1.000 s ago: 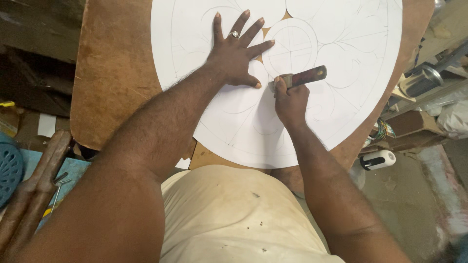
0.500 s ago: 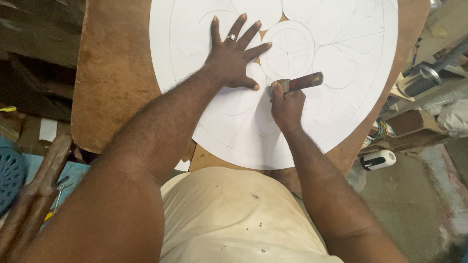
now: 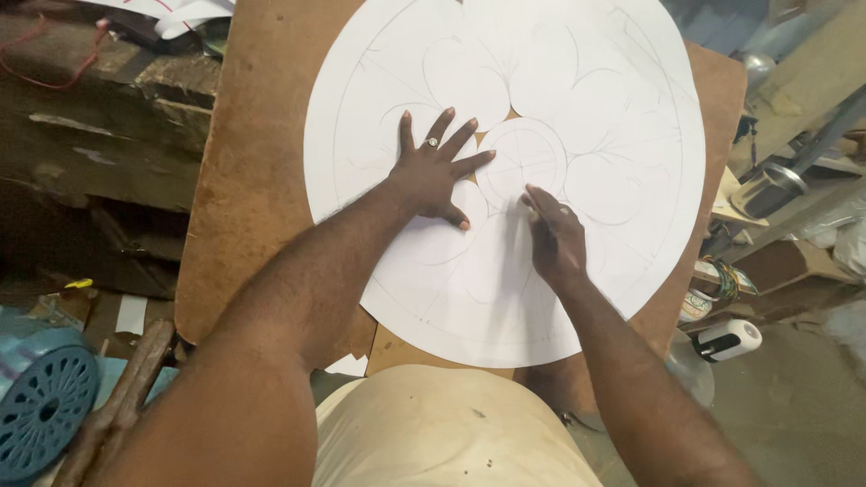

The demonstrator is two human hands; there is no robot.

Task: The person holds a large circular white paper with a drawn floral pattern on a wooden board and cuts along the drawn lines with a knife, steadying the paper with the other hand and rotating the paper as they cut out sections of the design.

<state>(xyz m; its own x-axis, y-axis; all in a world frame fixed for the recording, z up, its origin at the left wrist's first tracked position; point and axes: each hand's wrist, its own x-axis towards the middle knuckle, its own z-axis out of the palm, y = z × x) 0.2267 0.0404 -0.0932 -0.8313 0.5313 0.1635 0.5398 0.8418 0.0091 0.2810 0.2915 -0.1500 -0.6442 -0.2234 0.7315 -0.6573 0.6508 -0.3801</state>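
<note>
A large white paper disc (image 3: 577, 99) with pencilled petal shapes lies on a brown board (image 3: 253, 180). My left hand (image 3: 433, 171), with a ring on one finger, presses flat on the paper with its fingers spread, just left of the small centre circle (image 3: 523, 153). My right hand (image 3: 552, 236) is curled on the paper below that circle, fingers closed around a brown-handled cutting tool. The hand hides nearly all of the tool; only a grey bit shows at the fingertips. Thin slits near the centre circle show the brown board through the paper.
A dark wooden bench (image 3: 99, 126) stands to the left. A blue perforated round object (image 3: 41, 410) and a wooden stick (image 3: 117, 406) lie at the lower left. To the right are a metal can (image 3: 767, 189), rolls of tape (image 3: 713, 280) and a white cylinder (image 3: 726, 341).
My right hand has turned and slid slightly left and down along the centre circle, so the tool's brown handle no longer shows. My left hand stays flat in the same spot.
</note>
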